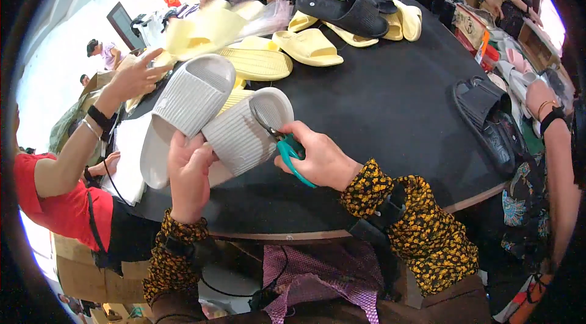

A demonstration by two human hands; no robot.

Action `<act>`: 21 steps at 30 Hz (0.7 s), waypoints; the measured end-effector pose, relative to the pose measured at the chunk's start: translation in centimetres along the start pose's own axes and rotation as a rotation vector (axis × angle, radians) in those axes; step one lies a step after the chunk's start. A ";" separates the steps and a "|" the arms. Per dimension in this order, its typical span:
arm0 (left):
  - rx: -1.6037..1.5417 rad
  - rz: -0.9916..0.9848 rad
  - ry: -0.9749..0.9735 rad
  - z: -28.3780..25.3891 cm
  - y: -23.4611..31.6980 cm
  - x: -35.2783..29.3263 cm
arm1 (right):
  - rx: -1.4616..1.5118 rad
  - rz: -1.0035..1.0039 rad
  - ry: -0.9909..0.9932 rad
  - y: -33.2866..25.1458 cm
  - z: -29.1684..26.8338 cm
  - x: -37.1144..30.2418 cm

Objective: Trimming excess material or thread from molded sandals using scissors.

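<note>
Two light grey ribbed slide slippers are in my left hand (189, 171), which is closed around them where they meet. The left slipper (190, 91) tilts to the left. Beside it, the right slipper (239, 138) leans the other way. My right hand (320, 156) is closed on the teal handles of a pair of scissors (289, 158). The dark blades reach the opening of the right slipper, by the edge of its strap. Whether they touch the material I cannot tell.
Several pale yellow slippers (308, 47) lie across the black table (378, 104), with black slippers (345, 14) on top at the back. Another black pair (482, 113) rests near the right edge. A person in red (67, 202) reaches in at left; another person's arm (558, 159) is at right.
</note>
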State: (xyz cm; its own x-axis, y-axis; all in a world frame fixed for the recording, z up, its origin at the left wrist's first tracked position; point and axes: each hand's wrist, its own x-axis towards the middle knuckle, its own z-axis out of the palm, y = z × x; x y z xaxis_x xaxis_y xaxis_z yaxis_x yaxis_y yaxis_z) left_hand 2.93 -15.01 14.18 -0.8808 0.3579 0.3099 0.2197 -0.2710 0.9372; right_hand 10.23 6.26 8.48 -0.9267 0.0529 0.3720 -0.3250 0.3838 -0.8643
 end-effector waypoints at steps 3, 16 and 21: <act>0.011 -0.025 -0.013 -0.3 -0.1 -0.1 | -0.021 0.010 0.003 0.1 -0.1 0.1; 0.025 -0.009 -0.001 -0.2 -0.1 -0.5 | -0.057 -0.030 0.070 0.6 0.1 0.2; 0.023 -0.007 -0.045 -0.3 0.0 -0.6 | -0.099 -0.022 0.056 0.6 0.0 0.2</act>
State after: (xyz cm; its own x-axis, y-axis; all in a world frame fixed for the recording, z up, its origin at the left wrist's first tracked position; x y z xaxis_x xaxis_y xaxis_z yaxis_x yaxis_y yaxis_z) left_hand 3.35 -15.47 13.99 -0.8627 0.4001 0.3094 0.2230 -0.2481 0.9427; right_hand 9.89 6.51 8.03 -0.9068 0.0938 0.4110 -0.3222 0.4745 -0.8191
